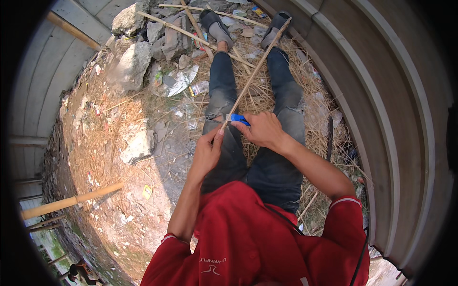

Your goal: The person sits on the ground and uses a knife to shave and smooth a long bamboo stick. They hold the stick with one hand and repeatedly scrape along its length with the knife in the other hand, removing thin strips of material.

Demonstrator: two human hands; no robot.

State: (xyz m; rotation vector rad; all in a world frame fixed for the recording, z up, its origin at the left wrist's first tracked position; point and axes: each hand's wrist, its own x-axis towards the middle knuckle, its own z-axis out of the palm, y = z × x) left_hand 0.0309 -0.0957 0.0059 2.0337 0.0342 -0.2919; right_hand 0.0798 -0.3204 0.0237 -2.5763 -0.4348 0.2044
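While the left hand (206,153) pinches the near end of a thin bamboo strip (249,85), whose long axis slants forward and rightward between the legs (222,81), a blue-handled cutter (240,119) just beside that pinch lies against it, held in the closed right hand (266,131) (the far end seems propped on the right shoe (270,34)).

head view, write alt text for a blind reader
A red-shirted person, legs outstretched, grips a long thin stick in the left hand and holds a blue tool to it with the right hand. Straw and litter strew the ground near rocks.
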